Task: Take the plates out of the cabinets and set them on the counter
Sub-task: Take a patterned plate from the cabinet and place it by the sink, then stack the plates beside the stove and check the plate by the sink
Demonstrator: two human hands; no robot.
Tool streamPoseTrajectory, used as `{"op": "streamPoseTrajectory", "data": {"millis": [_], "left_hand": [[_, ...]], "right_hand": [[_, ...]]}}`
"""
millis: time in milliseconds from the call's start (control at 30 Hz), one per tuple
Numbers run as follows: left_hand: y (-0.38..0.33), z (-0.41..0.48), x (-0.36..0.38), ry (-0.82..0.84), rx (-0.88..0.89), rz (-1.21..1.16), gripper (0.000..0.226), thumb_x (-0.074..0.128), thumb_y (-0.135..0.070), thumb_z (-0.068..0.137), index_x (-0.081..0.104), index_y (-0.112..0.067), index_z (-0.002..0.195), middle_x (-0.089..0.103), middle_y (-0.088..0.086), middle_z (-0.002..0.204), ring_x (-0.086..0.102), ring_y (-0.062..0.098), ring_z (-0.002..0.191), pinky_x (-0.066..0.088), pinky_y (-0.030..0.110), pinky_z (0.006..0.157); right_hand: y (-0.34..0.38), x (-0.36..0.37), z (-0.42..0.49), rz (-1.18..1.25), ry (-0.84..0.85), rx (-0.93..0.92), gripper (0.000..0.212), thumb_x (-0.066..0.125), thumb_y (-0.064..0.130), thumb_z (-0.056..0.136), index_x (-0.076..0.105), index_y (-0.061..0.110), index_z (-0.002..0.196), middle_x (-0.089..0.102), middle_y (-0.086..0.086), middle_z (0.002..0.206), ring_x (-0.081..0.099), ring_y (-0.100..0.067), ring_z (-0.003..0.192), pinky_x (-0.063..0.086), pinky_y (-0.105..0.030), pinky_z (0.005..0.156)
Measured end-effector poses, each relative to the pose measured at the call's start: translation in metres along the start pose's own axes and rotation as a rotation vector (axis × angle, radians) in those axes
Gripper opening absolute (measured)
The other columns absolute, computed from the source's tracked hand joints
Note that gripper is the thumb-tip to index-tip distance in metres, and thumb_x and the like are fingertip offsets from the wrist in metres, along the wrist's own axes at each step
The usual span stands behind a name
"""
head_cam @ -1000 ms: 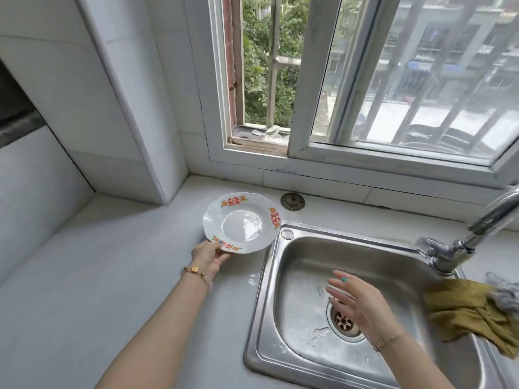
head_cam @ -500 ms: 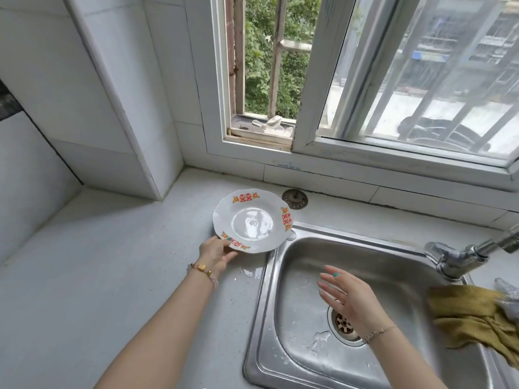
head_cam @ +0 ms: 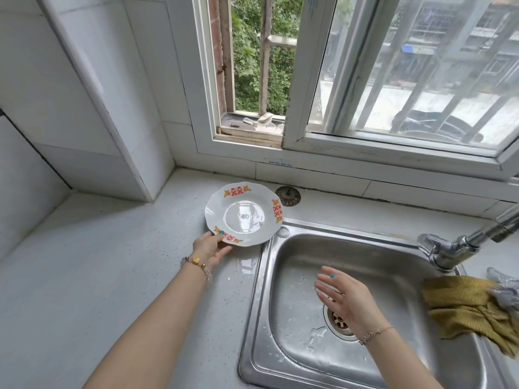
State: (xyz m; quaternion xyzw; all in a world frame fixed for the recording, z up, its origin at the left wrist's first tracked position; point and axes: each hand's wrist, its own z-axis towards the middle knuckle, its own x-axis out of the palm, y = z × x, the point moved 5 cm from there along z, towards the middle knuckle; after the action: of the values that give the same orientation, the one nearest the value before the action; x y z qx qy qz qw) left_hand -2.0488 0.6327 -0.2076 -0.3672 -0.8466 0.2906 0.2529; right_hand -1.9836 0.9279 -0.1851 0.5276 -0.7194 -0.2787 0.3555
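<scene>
- Counter (head_cam: 84,262): pale, speckled; a wet patch lies beside the sink.
- Left hand (head_cam: 209,248): grips the plate's near rim, thumb on top.
- Plate (head_cam: 244,213): white with red-and-orange rim motifs, over the counter just left of the sink's far corner; contact with the counter cannot be told.
- Sink (head_cam: 295,346): steel, wet.
- Right hand (head_cam: 348,299): fingers loosely extended, holding nothing, above the sink.
- Cloth (head_cam: 466,307): yellow, on the sink's right edge.

Your white scalloped plate (head_cam: 243,214), red-and-orange motifs on its rim, faces up over the counter (head_cam: 98,262), gripped by your left hand (head_cam: 211,247).
</scene>
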Motion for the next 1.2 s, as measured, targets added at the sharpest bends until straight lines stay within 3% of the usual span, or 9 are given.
{"op": "streamPoseTrajectory", "data": {"millis": [133,267,333,467,633,800,933,1200], "left_hand": [[0.0,-0.006,-0.001,0.014,-0.001,0.014,0.03,0.046,0.005,0.093,0.052,0.006,0.122,0.059,0.022,0.123,0.057,0.032,0.115,0.05,0.044,0.088],[-0.001,-0.012,-0.007,0.021,0.041,0.028,0.029,0.047,0.004,0.093,0.053,0.007,0.121,0.066,0.018,0.101,0.063,0.029,0.099,0.052,0.039,0.083],[-0.002,-0.019,-0.011,-0.006,0.088,0.053,0.032,0.046,0.002,0.094,0.049,0.007,0.125,0.062,0.018,0.107,0.061,0.028,0.098,0.052,0.039,0.085],[-0.014,-0.054,-0.008,-0.064,0.39,0.445,0.029,0.049,-0.008,0.092,0.056,-0.007,0.12,0.061,0.008,0.11,0.058,0.021,0.098,0.046,0.031,0.074],[-0.006,-0.129,0.043,0.307,0.495,0.469,0.02,0.043,-0.01,0.097,0.059,-0.014,0.109,0.068,0.003,0.099,0.066,0.016,0.087,0.053,0.027,0.076],[0.027,-0.176,0.079,0.505,0.472,0.413,0.015,0.047,-0.011,0.096,0.062,-0.01,0.099,0.07,0.003,0.09,0.066,0.018,0.083,0.054,0.03,0.075],[0.062,-0.202,0.109,0.629,0.407,0.41,0.018,0.043,-0.013,0.098,0.061,-0.009,0.094,0.07,0.002,0.086,0.067,0.018,0.079,0.055,0.029,0.071],[0.168,-0.259,0.164,0.869,0.2,0.559,0.028,0.036,-0.015,0.098,0.062,-0.01,0.091,0.07,0.008,0.091,0.066,0.023,0.085,0.052,0.038,0.082]], "right_hand": [[0.003,-0.001,-0.002,0.006,-0.003,-0.011,0.022,0.043,0.005,0.096,0.065,0.009,0.102,0.067,-0.013,0.102,0.066,-0.026,0.092,0.057,-0.032,0.076],[0.01,-0.002,-0.007,0.01,-0.001,-0.037,0.022,0.044,0.006,0.096,0.064,0.009,0.103,0.068,-0.013,0.103,0.067,-0.024,0.092,0.056,-0.033,0.079],[0.015,-0.002,-0.011,0.028,0.004,-0.055,0.022,0.043,0.006,0.096,0.064,0.009,0.103,0.068,-0.012,0.103,0.066,-0.024,0.092,0.055,-0.034,0.08],[0.022,-0.003,-0.021,0.068,0.008,-0.091,0.022,0.044,0.008,0.096,0.065,0.01,0.104,0.068,-0.011,0.102,0.068,-0.023,0.089,0.057,-0.03,0.075],[0.031,-0.008,-0.044,0.107,0.023,-0.16,0.023,0.043,0.009,0.097,0.064,0.009,0.106,0.068,-0.009,0.098,0.066,-0.022,0.089,0.055,-0.032,0.078],[0.037,-0.034,-0.071,0.159,-0.009,-0.239,0.023,0.044,0.011,0.096,0.065,0.012,0.105,0.07,-0.005,0.091,0.067,-0.021,0.085,0.053,-0.034,0.079],[0.036,-0.068,-0.098,0.227,-0.06,-0.306,0.023,0.042,0.01,0.097,0.063,0.01,0.106,0.068,-0.008,0.093,0.065,-0.021,0.087,0.049,-0.04,0.09],[-0.009,-0.18,-0.169,0.432,-0.4,-0.344,0.02,0.046,0.013,0.095,0.065,0.008,0.1,0.069,-0.008,0.087,0.065,-0.022,0.08,0.052,-0.031,0.071]]}}
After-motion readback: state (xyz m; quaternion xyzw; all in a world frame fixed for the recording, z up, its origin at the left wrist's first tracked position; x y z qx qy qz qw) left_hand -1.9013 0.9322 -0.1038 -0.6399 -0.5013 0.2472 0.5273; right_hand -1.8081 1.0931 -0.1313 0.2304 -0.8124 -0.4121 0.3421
